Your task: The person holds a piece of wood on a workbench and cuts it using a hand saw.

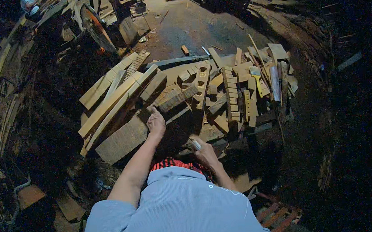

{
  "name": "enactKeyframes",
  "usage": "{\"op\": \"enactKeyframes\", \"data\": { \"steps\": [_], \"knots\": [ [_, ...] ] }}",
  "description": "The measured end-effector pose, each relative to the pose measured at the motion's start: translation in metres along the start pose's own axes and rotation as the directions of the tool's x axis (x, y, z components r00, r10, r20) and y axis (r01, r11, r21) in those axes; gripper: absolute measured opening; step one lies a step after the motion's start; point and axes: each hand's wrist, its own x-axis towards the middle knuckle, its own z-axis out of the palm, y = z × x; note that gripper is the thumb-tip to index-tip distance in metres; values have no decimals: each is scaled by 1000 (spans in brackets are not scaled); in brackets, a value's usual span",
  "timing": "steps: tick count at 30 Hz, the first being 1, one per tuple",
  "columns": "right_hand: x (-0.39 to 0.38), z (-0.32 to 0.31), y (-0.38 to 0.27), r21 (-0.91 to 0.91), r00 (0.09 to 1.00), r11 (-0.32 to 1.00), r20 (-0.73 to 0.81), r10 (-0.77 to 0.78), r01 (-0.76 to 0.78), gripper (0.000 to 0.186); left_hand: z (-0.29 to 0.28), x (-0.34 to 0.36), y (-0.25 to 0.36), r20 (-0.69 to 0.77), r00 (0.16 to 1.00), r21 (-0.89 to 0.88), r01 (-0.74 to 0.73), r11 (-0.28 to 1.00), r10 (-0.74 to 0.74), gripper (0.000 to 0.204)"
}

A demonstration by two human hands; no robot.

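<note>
My left hand is at the middle of the wood pile, its fingers curled in beside the end of a wide flat board. What those fingers hold, if anything, is hidden in shadow. Just beyond it lies a grooved wooden block. Nearer to me and to the right, my right hand is closed around a small tool with a pale, whitish part showing at the thumb; its kind cannot be made out. A thin, straight strip lies between the hands and the grooved block.
Long planks lie slanted at the left. To the right are a notched block, a board with round holes, a yellow-handled brush and a grey cylinder. An orange-edged wheel stands farther off, and a person is at far left.
</note>
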Motion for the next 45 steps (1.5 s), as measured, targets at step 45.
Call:
{"op": "enactKeyframes", "data": {
  "steps": [45],
  "knots": [
    [-49,10,37,70,999,998,-31,4,-2,61,-30,-13,15,83,990,131,-121,984,111,36]
  ]
}}
